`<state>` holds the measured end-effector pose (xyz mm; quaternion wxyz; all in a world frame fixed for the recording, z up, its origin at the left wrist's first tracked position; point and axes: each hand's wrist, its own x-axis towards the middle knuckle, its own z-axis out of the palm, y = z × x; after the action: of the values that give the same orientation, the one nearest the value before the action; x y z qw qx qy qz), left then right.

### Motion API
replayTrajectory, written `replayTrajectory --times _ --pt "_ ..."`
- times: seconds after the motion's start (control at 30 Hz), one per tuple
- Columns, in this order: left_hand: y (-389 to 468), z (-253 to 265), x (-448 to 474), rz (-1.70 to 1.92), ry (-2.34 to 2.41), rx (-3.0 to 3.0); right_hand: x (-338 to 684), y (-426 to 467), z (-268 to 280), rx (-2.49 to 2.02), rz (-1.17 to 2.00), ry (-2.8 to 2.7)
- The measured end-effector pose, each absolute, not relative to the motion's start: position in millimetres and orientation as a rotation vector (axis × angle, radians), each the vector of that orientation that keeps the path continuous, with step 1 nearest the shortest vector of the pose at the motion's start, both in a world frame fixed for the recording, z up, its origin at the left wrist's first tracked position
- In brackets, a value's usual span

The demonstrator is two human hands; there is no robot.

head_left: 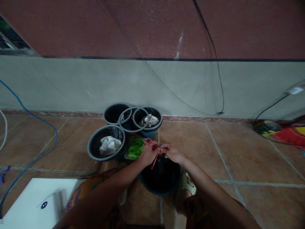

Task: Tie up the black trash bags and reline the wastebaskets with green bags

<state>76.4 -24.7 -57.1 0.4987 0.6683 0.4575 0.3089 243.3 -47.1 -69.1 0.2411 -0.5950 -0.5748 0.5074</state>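
Note:
My left hand (149,154) is closed in a pinch on a thin red string (155,162), whose loops and loose ends stick out on either side of the fingers. Just to the right, the bent fingers of my right hand (173,153) close on the same string where it gathers. Both hands are over the far rim of a dark round bin (160,192) standing between the feet. Dark plastic (160,167) shows under the fingers, but its outline blends into the bin's black inside.
Bins lined with black bags stand near the wall; the front-left bin (88,149) holds white crumpled paper (110,145). A grey ring (122,126) rests across the back bins. A clear tub with bright green pieces (135,148) sits beside my left hand. A blue cable (45,120) crosses the floor.

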Motion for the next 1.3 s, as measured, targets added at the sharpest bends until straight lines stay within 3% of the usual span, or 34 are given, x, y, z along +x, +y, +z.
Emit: replayTrajectory --times 0.43,0.67,0.97,1.3 --pt "-18.5 -62.1 76.2 0.645 1.091 1.45 234.9 -53.1 -18.9 -1.959 0.991 -1.941" --pt "-15.2 -67.8 71.4 0.606 1.088 1.442 240.2 -51.9 -19.1 -2.158 0.804 -2.078" --pt "-9.9 -64.2 61.6 0.461 1.124 1.6 246.5 -50.5 -26.5 -2.273 0.732 -2.112" --pt "-15.2 -78.2 57.9 0.367 0.943 1.943 247.5 -51.8 -32.4 -2.131 0.912 -1.957"
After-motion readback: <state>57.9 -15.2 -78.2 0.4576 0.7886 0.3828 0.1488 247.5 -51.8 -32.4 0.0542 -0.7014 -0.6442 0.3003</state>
